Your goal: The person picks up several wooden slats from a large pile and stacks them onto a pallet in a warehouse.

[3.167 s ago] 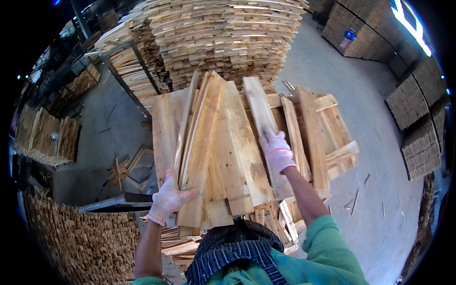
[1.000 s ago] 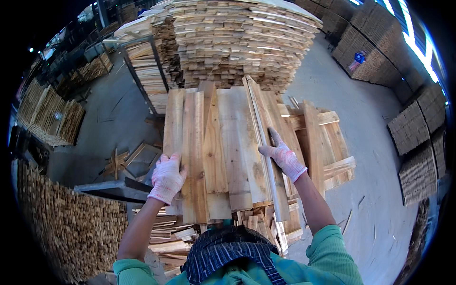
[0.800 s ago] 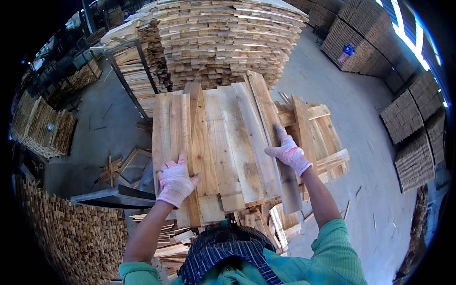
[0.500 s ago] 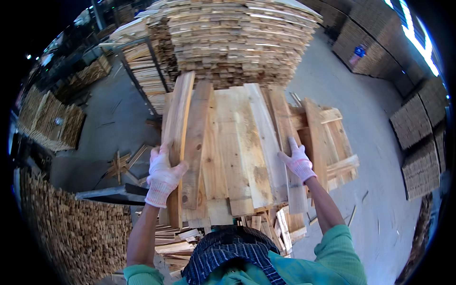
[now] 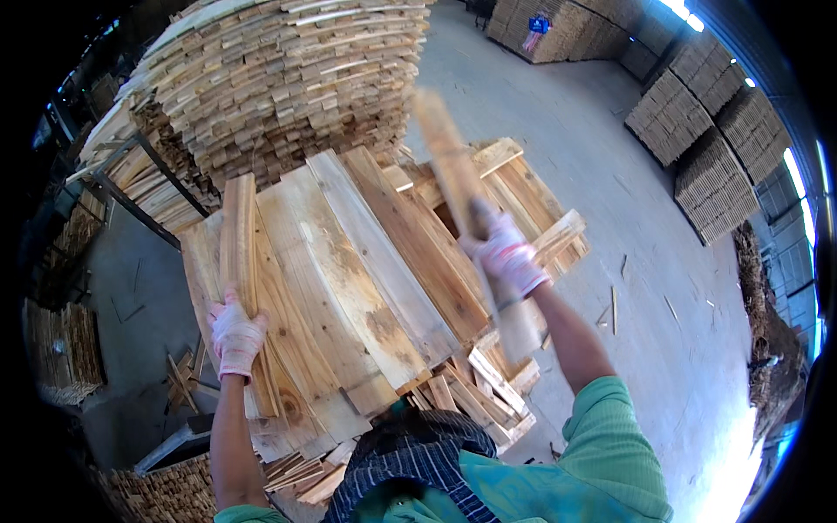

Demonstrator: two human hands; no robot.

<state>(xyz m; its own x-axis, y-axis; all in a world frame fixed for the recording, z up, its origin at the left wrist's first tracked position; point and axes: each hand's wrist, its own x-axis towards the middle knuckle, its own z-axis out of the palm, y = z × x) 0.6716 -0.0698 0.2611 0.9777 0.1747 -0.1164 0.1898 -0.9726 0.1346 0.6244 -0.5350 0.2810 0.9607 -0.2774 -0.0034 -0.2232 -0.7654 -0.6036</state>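
Observation:
A bed of pale wooden boards (image 5: 327, 275) lies side by side in front of me, lengthwise away from my body. My left hand (image 5: 237, 336), in a white-and-pink knit glove, grips the narrow raised board (image 5: 238, 235) at the left of the bed, thumb on its right side. In my right hand (image 5: 510, 259), gloved alike, is a plank (image 5: 446, 152), held up at a tilt above the right side of the bed and smeared by motion. My right fingers are partly hidden behind that plank.
A tall stack of boards (image 5: 288, 87) rises beyond the bed, beside a dark metal frame (image 5: 157, 179). More boards (image 5: 523, 187) lie at the right. Offcuts (image 5: 475, 392) are heaped near my body. Stacked bundles (image 5: 697, 131) stand far right; wood scraps (image 5: 614, 309) litter the concrete floor.
My right hand has gone from resting on the boards to holding a plank up off them. My left hand stays at the left board. The whole view has swung to the right.

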